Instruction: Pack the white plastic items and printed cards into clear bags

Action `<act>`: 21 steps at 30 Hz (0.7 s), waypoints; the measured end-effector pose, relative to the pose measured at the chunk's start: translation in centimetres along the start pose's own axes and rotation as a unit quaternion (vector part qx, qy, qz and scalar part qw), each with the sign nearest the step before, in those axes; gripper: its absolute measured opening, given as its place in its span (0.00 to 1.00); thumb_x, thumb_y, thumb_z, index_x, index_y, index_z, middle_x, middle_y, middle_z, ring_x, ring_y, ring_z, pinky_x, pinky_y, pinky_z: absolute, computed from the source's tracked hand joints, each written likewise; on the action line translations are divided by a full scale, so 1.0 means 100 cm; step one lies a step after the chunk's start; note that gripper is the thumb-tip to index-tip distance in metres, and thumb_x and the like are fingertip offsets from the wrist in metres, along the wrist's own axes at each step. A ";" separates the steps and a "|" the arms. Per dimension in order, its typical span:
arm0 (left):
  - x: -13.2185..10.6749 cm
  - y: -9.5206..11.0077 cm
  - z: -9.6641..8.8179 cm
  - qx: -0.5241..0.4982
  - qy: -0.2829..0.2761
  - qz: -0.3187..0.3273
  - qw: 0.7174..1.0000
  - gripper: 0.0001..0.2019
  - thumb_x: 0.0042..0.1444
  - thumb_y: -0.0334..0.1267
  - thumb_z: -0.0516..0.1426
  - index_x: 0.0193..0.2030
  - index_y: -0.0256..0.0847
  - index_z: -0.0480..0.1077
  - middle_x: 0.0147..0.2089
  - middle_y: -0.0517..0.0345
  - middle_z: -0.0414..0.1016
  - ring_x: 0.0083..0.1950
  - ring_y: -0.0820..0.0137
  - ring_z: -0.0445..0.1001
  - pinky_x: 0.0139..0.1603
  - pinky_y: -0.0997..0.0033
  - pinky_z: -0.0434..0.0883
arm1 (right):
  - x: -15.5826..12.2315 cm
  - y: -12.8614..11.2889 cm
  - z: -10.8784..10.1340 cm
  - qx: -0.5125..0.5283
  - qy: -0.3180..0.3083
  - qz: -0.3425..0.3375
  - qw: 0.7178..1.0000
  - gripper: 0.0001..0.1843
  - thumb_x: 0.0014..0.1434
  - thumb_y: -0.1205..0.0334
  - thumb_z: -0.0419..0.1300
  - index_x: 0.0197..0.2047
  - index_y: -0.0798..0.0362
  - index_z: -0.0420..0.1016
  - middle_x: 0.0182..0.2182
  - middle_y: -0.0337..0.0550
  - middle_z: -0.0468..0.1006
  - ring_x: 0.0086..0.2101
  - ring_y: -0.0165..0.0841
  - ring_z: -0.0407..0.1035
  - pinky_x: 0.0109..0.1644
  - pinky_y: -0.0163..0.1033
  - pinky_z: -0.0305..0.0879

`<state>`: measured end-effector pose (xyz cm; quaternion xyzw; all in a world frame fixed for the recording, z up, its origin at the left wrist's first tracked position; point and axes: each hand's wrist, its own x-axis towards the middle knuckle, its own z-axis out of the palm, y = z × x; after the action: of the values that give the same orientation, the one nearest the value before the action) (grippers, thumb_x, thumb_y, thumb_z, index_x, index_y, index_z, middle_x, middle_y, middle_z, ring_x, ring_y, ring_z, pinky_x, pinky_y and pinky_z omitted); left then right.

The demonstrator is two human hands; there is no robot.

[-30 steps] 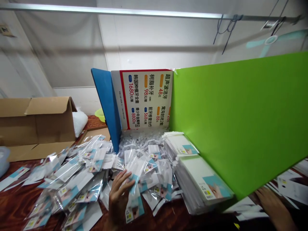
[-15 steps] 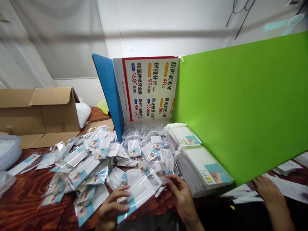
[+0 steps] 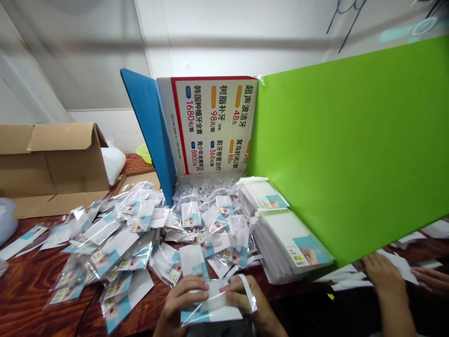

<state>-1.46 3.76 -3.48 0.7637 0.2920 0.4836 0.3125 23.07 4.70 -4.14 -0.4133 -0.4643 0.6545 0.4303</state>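
Observation:
Low in the middle, my left hand (image 3: 184, 299) pinches the left side of a clear plastic packet (image 3: 222, 313) with a white and light-blue card in it. On the other side my right hand (image 3: 250, 304) is closed at the packet's upper edge. A narrow white strip (image 3: 249, 292) curls out from its fingers; its far end is loose. Just beyond the hands lies another white and blue card packet (image 3: 192, 260). The fingertips partly cover the held packet.
A heap of card packets (image 3: 119, 243) spreads left. Stacked packets (image 3: 296, 248) stand right, against a green board (image 3: 351, 150). Behind are a price board (image 3: 210, 126), a blue panel (image 3: 150, 131) and a cardboard box (image 3: 66, 168). Another person's hands (image 3: 386, 276) handle papers at far right.
My hands have come together at the packet, which now lies level and closer to me. The right hand has moved from the pile's edge to the packet, and a white strip shows in it.

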 end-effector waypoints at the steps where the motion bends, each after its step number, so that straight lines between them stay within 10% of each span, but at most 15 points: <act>1: 0.001 -0.001 -0.001 0.007 -0.012 0.007 1.000 0.16 0.61 0.47 0.62 0.56 0.55 0.78 0.49 0.47 0.84 0.53 0.54 0.81 0.54 0.55 0.78 | 0.000 0.004 -0.001 0.010 0.021 0.000 1.000 0.20 0.44 0.45 0.76 0.28 0.55 0.87 0.25 0.41 0.75 0.28 0.32 0.65 0.33 0.37 0.59; 9: 0.067 -0.037 0.015 0.180 0.216 -0.049 0.959 0.19 0.64 0.36 0.59 0.61 0.54 0.73 0.61 0.51 0.76 0.63 0.58 0.73 0.64 0.54 0.71 | -0.002 0.008 -0.015 0.060 0.189 -0.034 0.980 0.24 0.52 0.40 0.70 0.39 0.53 0.86 0.16 0.32 0.61 0.21 0.26 0.51 0.25 0.33 0.49; 14: 0.116 -0.070 0.037 0.317 0.033 -0.098 0.943 0.29 0.63 0.45 0.60 0.70 0.51 0.61 0.70 0.49 0.67 0.71 0.56 0.64 0.71 0.49 0.62 | -0.011 0.006 -0.021 -0.081 0.128 -0.060 0.987 0.20 0.53 0.39 0.67 0.30 0.48 0.85 0.25 0.41 0.80 0.29 0.39 0.72 0.34 0.41 0.69; 21: 0.150 -0.126 0.003 0.451 0.107 -0.255 0.849 0.20 0.65 0.35 0.49 0.60 0.28 0.67 0.58 0.25 0.72 0.60 0.44 0.72 0.60 0.40 0.65 | -0.078 -0.046 -0.145 -0.074 0.246 -0.155 0.954 0.09 0.62 0.49 0.62 0.41 0.37 0.83 0.33 0.41 0.84 0.38 0.39 0.79 0.38 0.43 0.75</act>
<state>2.42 22.93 -4.78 0.6629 0.6940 0.2807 0.0126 39.83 1.85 -1.91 -0.5154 -0.4490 0.4219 0.5956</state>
